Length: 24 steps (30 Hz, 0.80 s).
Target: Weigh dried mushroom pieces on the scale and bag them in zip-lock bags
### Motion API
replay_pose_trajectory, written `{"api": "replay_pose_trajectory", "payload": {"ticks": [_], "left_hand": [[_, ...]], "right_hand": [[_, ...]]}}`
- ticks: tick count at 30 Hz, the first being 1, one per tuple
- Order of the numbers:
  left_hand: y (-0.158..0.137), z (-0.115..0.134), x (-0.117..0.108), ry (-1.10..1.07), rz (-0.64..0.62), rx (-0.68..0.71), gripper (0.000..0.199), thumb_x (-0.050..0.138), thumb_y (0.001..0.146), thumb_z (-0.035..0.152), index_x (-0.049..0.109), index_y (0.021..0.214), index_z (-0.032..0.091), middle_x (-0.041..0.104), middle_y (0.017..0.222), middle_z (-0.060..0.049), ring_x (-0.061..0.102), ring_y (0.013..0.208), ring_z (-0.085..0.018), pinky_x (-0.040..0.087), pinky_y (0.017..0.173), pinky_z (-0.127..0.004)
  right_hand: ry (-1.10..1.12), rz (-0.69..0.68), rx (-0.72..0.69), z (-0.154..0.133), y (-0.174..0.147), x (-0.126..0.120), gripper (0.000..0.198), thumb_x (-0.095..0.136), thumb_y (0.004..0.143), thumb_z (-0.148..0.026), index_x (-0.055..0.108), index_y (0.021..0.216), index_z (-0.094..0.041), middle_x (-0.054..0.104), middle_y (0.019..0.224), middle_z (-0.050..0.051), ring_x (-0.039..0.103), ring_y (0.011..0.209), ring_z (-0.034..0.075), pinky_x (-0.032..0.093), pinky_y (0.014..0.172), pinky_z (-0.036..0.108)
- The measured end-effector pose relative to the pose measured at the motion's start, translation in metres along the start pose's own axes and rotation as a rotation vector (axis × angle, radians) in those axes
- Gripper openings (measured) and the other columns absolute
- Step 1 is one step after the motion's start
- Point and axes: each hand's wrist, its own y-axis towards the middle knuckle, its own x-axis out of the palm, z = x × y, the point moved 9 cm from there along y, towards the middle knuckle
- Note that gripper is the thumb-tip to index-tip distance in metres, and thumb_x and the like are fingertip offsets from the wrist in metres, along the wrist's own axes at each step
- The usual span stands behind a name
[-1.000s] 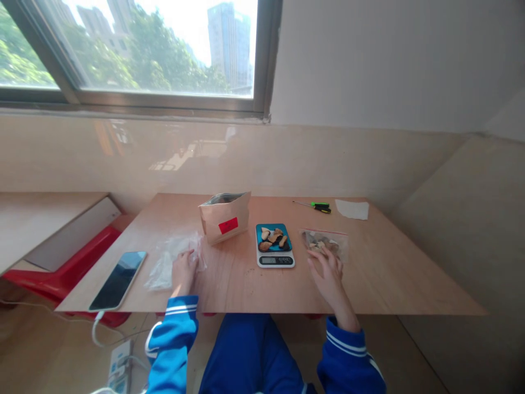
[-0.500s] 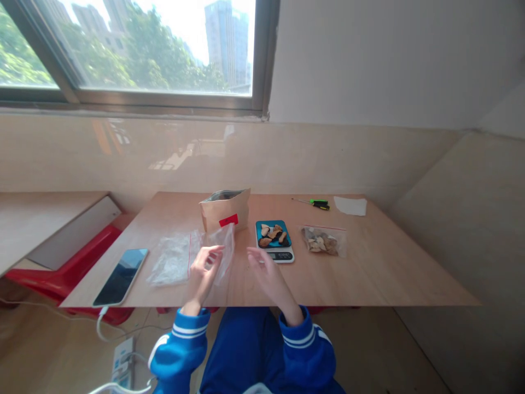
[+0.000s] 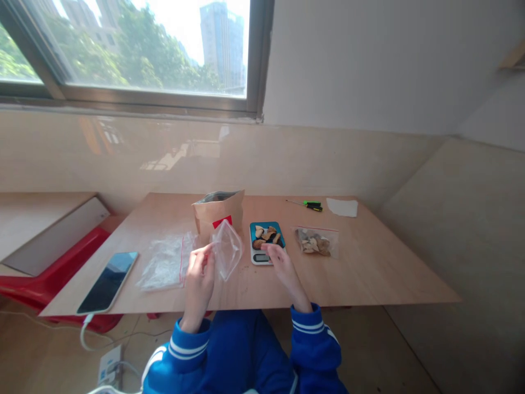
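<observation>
Pinched in my left hand (image 3: 200, 273) is the rim of a clear zip bag (image 3: 229, 251), which hangs with its mouth spread apart. My right hand (image 3: 283, 265) reaches over the front right of a small digital kitchen scale (image 3: 256, 257), fingers stretched toward the pieces on it, with nothing visible in them. On the scale's blue plate lie several brown, dark-edged pieces that look like dried mushroom slices (image 3: 270, 234); my fingers partly cover the display. Behind the clear bag stands an open kraft paper pouch (image 3: 205, 216) with a red label.
A stack of clear zip bags (image 3: 162, 262) lies left of my left hand, beside a phone (image 3: 109, 282) on a cable. A filled zip bag (image 3: 315, 242) of dried pieces sits right of the scale. Farther back are screwdrivers (image 3: 314, 206) and white paper (image 3: 342, 207).
My left hand has raised the clear bag, and its mouth has come apart. My right hand has moved right, from beside the scale to over its front. The view has shifted slightly.
</observation>
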Motion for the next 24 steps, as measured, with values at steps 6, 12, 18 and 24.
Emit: {"api": "replay_pose_trajectory", "payload": {"ticks": [6,12,18,24], "left_hand": [[-0.003,-0.009,0.01,0.07,-0.04,-0.019,0.034,0.045,0.094,0.036,0.065,0.116,0.022,0.057,0.094,-0.006,0.06,0.081,-0.018,0.05,0.075,-0.034],[-0.001,-0.013,0.012,0.089,-0.033,-0.047,0.034,0.044,0.093,0.036,0.065,0.115,0.022,0.06,0.096,-0.006,0.061,0.081,-0.019,0.051,0.073,-0.033],[0.001,-0.018,0.02,0.063,-0.043,-0.077,0.032,0.045,0.093,0.039,0.066,0.105,0.019,0.058,0.09,-0.006,0.061,0.083,-0.021,0.05,0.076,-0.036],[-0.002,-0.009,0.031,0.034,-0.057,-0.077,0.029,0.054,0.087,0.047,0.063,0.086,0.019,0.055,0.089,-0.005,0.06,0.079,-0.021,0.051,0.073,-0.036]], "right_hand": [[-0.71,0.219,-0.086,0.022,0.035,-0.004,0.074,0.069,0.075,-0.049,0.046,0.137,-0.015,0.035,0.146,0.026,0.032,0.136,0.044,0.03,0.104,0.062],[-0.868,0.243,-0.11,0.039,0.046,0.013,0.062,0.07,0.076,-0.032,0.051,0.132,-0.012,0.037,0.143,0.027,0.038,0.13,0.044,0.034,0.102,0.058],[-0.612,0.221,-0.182,0.048,0.052,-0.005,0.028,0.062,0.078,-0.016,0.068,0.105,-0.017,0.053,0.126,0.019,0.05,0.12,0.035,0.039,0.101,0.052],[-0.487,0.184,-0.219,0.046,0.057,-0.021,0.021,0.058,0.077,-0.011,0.071,0.093,-0.017,0.064,0.111,0.014,0.06,0.107,0.029,0.046,0.096,0.045]]}}
